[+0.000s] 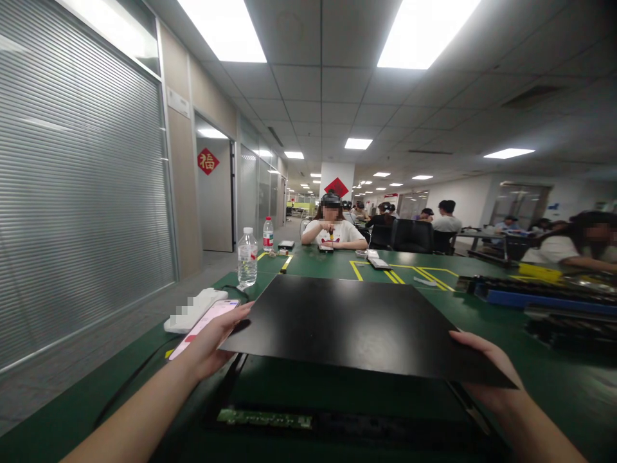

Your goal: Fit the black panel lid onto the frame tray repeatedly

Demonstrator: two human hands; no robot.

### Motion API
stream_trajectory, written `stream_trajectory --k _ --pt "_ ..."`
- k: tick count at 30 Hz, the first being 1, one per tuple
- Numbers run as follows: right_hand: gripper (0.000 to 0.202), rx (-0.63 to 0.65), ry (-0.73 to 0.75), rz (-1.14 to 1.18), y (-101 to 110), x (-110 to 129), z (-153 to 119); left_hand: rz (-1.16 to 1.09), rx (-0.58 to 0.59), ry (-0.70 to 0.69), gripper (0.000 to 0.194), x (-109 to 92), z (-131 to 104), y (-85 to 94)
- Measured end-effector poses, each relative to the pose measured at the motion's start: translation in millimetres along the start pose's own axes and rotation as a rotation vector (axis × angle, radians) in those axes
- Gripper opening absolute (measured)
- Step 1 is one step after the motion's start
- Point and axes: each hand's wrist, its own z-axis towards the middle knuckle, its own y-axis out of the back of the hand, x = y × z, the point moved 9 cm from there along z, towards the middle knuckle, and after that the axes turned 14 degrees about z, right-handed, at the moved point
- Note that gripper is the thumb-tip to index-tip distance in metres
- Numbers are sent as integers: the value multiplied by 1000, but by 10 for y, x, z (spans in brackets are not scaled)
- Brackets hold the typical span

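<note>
A flat black panel is held level above the green table, one hand at each side edge. My left hand grips its left edge, with the fingers partly hidden beneath. At the right edge my right hand is closed on the panel, its thumb lying along the top. Below the panel, in its shade, is a dark frame-like device whose outline is hard to make out. A green circuit board shows along its near side. Close to my left hand lies a lit phone.
A white box-shaped item and a clear water bottle stand left of the panel. Dark and blue strip-shaped parts lie at the right. Yellow tape marks the table. Across it sits a person working with a tool.
</note>
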Motion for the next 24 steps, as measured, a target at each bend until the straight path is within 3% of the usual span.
stream_trajectory --k 5,8,11,14,18,24 --pt "44 126 -220 41 -208 -242 -87 25 -76 -55 47 -78 18 134" --pt "45 240 -332 30 -288 -376 -126 22 -76 -85 49 -126 12 144" --pt "38 266 -371 24 -254 -445 -85 22 -131 -97 47 -162 -13 175" --pt "35 159 -293 -23 -102 -411 44 8 -149 -114 43 -198 -39 163" --pt "49 -35 -159 -90 113 -304 162 21 -155 -133 45 -222 -62 129" --pt "57 -160 -64 -222 253 -225 186 59 -128 -137 43 -189 -65 33"
